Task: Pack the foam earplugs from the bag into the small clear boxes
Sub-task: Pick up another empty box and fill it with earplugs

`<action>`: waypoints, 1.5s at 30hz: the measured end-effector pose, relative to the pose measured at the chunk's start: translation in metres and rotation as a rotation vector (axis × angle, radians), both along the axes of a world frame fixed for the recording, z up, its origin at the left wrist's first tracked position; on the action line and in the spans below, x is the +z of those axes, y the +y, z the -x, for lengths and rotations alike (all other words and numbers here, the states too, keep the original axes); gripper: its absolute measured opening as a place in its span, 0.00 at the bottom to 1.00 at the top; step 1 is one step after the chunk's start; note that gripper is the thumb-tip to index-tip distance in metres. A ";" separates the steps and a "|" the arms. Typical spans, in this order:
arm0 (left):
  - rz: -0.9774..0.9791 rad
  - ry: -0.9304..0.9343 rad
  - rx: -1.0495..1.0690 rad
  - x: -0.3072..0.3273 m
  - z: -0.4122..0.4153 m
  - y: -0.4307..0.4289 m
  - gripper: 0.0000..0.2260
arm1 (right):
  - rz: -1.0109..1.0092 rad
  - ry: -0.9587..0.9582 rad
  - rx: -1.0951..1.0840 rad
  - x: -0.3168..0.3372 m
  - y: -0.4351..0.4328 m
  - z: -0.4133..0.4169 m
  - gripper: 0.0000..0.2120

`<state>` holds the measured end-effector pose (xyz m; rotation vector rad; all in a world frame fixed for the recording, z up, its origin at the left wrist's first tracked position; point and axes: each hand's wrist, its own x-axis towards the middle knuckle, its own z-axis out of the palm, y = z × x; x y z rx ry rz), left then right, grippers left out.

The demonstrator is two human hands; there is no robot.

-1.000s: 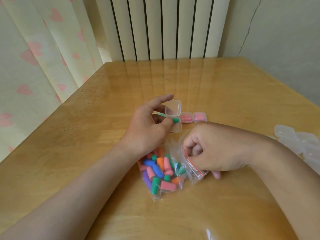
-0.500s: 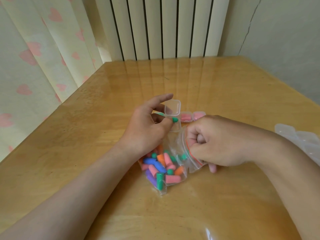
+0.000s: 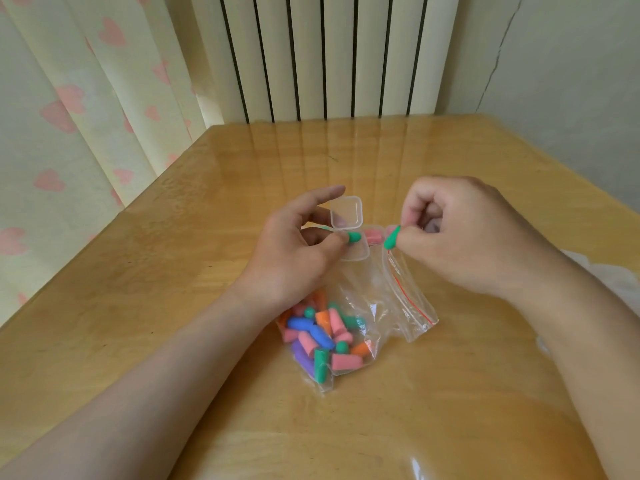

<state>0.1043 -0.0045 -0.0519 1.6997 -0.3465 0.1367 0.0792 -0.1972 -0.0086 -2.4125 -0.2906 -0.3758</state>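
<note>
A clear zip bag [image 3: 377, 299] holding several coloured foam earplugs [image 3: 322, 337] lies on the wooden table [image 3: 207, 258]. My left hand [image 3: 298, 251] holds a small clear box [image 3: 349, 230] with its lid up, thumb on a green earplug [image 3: 353, 236] in it. Just right of that box, my right hand [image 3: 467, 237] pinches another green earplug [image 3: 392, 237], lifted above the bag's mouth. A shut clear box with pink earplugs [image 3: 374, 236] lies between the two hands, partly hidden.
More clear boxes [image 3: 609, 271] lie at the right edge, mostly hidden behind my right forearm. A curtain hangs at the left and a radiator stands behind the table's far edge.
My right hand has come out of the bag's mouth and risen up and right with a green earplug pinched in it. The bag has slumped flat. My left hand stayed on the box.
</note>
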 end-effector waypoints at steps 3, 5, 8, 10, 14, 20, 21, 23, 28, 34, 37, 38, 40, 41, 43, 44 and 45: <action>0.046 0.022 -0.023 0.002 0.001 -0.001 0.23 | -0.148 -0.062 0.022 0.002 0.003 0.001 0.07; 0.060 0.033 -0.020 0.003 0.001 -0.001 0.23 | -0.178 -0.061 0.067 0.002 0.005 0.003 0.08; 0.095 0.058 -0.002 0.004 0.001 0.000 0.23 | -0.133 -0.048 0.113 -0.001 0.008 0.004 0.08; 0.127 0.086 0.009 0.004 0.000 0.000 0.23 | -0.117 -0.041 0.127 -0.003 0.010 0.004 0.10; 0.247 0.182 -0.033 0.004 -0.002 0.000 0.17 | -0.119 -0.046 0.137 -0.008 0.009 0.001 0.13; 0.417 0.331 -0.113 0.008 0.000 0.001 0.10 | -0.220 -0.044 0.186 -0.012 0.015 -0.002 0.12; 0.434 0.357 -0.128 0.010 0.001 0.001 0.10 | -0.248 -0.033 0.192 -0.013 0.015 -0.003 0.12; 0.469 0.412 -0.159 0.013 0.003 0.001 0.11 | -0.271 -0.022 0.197 -0.014 0.015 -0.004 0.15; 0.513 0.471 -0.161 0.016 0.005 0.000 0.11 | -0.247 -0.001 0.163 -0.016 0.014 -0.006 0.13; 0.510 0.515 -0.122 0.018 0.003 0.002 0.13 | -0.170 -0.043 0.113 -0.018 0.014 -0.005 0.11; 0.516 0.523 -0.125 0.019 0.003 0.003 0.13 | -0.166 -0.044 0.106 -0.017 0.013 -0.005 0.12; 0.520 0.527 -0.131 0.019 0.003 0.003 0.13 | -0.173 -0.036 0.116 -0.016 0.013 -0.005 0.13; 0.529 0.532 -0.151 0.019 0.003 0.004 0.12 | -0.171 -0.015 0.148 -0.015 0.012 -0.004 0.20; 0.530 0.535 -0.163 0.019 0.003 0.004 0.11 | -0.148 -0.002 0.162 -0.015 0.012 -0.003 0.25; 0.523 0.535 -0.181 0.018 0.003 0.004 0.11 | -0.077 0.021 0.178 -0.015 0.011 -0.002 0.34; 0.514 0.533 -0.186 0.018 0.003 0.004 0.11 | -0.056 0.026 0.185 -0.015 0.011 -0.002 0.37; 0.502 0.530 -0.192 0.017 0.003 0.004 0.11 | -0.052 0.027 0.193 -0.015 0.011 -0.003 0.38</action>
